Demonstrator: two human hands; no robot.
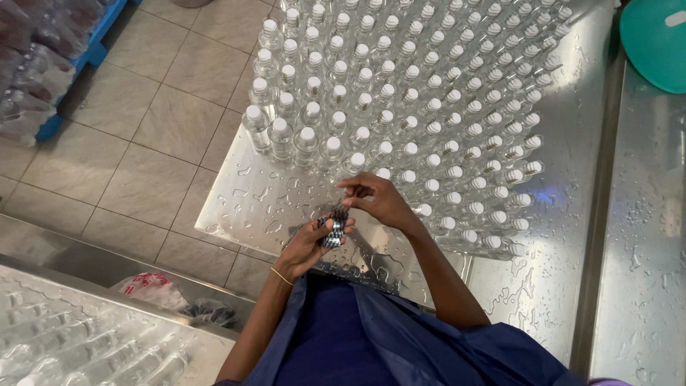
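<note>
At far left we see shrink-wrapped packs of bottles [32, 64] stacked on a blue pallet [86, 57] over the tiled floor [143, 143], and at lower left more clear bottles lying wrapped in plastic [86, 343] on a steel surface. Near the centre, our left hand [311, 246], a thin band at its wrist, curls shut around a small stack of dark, shiny seal bands [333, 227], held just above the near edge of the wet steel table [250, 207]. Just right of it, our right hand [382, 204] pinches the top of that same stack between thumb and fingertips, so both hands meet on it. Beyond the hands, rows of small clear bottles with white caps [407, 93] stand upright, packed close across the table, the nearest ones just beside the right hand. At far right a teal plastic basin [654, 43] sits at the top corner.
</note>
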